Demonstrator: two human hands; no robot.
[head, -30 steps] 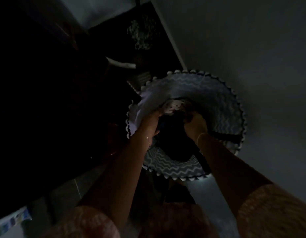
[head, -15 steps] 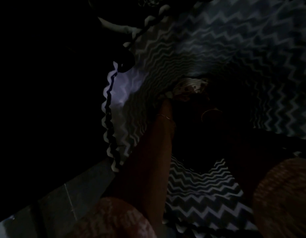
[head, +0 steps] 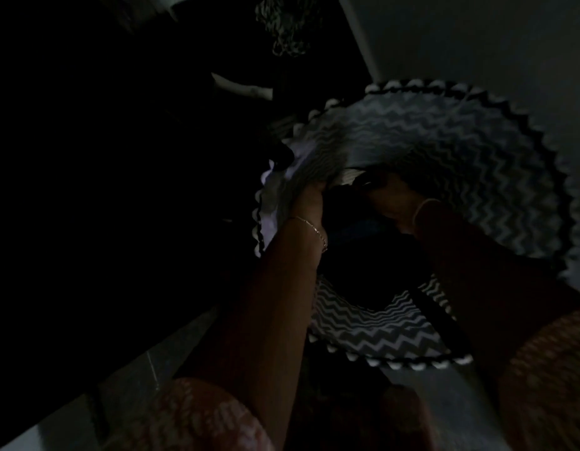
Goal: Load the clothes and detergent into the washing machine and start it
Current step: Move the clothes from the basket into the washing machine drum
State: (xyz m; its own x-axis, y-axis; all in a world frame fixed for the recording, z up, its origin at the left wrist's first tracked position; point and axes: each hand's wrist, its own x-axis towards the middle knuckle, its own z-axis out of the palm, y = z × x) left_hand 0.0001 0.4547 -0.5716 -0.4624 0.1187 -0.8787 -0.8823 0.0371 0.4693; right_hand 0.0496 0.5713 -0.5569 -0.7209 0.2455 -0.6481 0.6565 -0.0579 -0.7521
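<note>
The scene is very dark. A round laundry basket (head: 484, 164) with a grey and white zigzag lining and a scalloped rim stands on the floor below me. Both my arms reach down into it. My left hand (head: 310, 203) is at the basket's left inner wall, and its fingers are hidden among dark clothes (head: 357, 255). My right hand (head: 391, 201) is deep in the middle with its fingers curled round dark fabric next to a pale patterned piece (head: 349, 177). The washing machine is not in view.
A pale wall (head: 477, 37) rises behind and right of the basket. Tiled floor (head: 171, 356) shows at lower left. A dark area fills the left, with a pale bar (head: 243, 89) and a patterned hanging thing (head: 287, 27) at the top.
The view pulled back from deep inside the basket, so the whole rim shows again. Both hands stay down among the clothes, and the pale patterned piece is now mostly covered.
</note>
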